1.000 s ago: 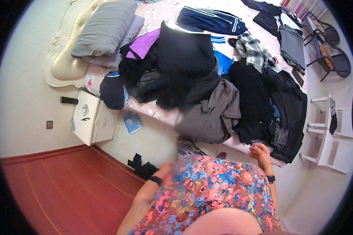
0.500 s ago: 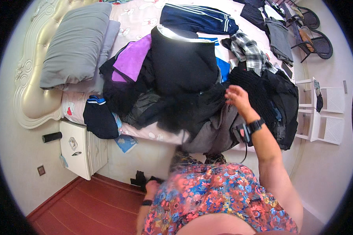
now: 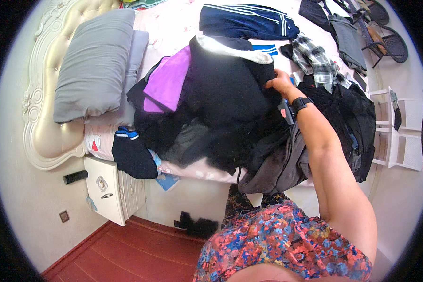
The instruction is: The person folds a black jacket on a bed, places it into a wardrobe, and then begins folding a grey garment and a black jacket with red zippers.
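A black garment with a white fleecy lining (image 3: 230, 80) lies on the heap of dark clothes on the bed, its pale lining showing along the far edge. My right hand (image 3: 282, 83) reaches over the heap and has its fingers closed on the right edge of this garment, with the thumb on the near side. A purple cloth (image 3: 167, 87) lies just left of it. Below my right forearm rests a dark grey garment (image 3: 275, 167), draped over the bed's near edge. My left hand is out of the picture.
Grey pillows (image 3: 96, 66) lean by the cream headboard (image 3: 56, 136). Navy striped trousers (image 3: 244, 21) lie at the back, with a checked shirt (image 3: 317, 58) to the right. A white nightstand (image 3: 105, 185) stands at the left, white chairs (image 3: 390, 127) at the right.
My right hand has moved forward and closed on the black garment's edge, which is pulled up a little. My left hand, low by my side before, has gone out of the picture.
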